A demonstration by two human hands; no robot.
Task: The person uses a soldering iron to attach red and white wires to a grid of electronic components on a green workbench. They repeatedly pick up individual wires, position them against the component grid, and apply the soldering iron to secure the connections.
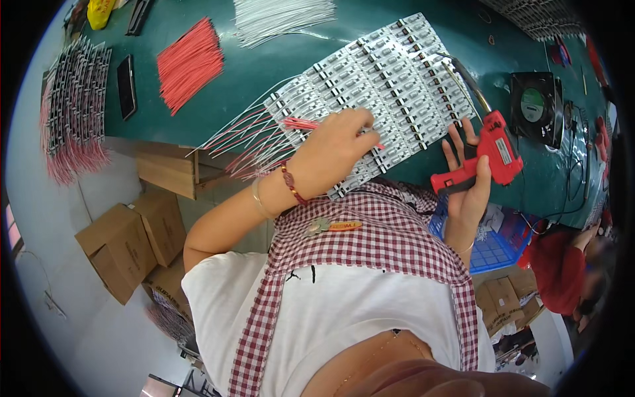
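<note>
Closed in a pinch, my left hand [337,147] lies over a panel of small circuit boards [390,73]. A bunch of short red wires [301,124] sticks out of it on the left, and a red end shows by the fingertips. My right hand [468,192] grips a red soldering gun [499,151] with a black trigger area, beside the panel's right edge. The gun's metal tip [468,74] points up and left, near the panel's upper right boards. Red and white wires [248,142] trail from the panel's left side. The pinched fingertips partly hide the wires.
On the green table [278,63] lie a pile of red wires [192,65], a pile of white wires [281,16] and a phone [126,87]. Wired panels [76,99] sit at left. A black fan [537,106] stands at right, above a blue basket [486,255]. Cardboard boxes [126,248] stand below.
</note>
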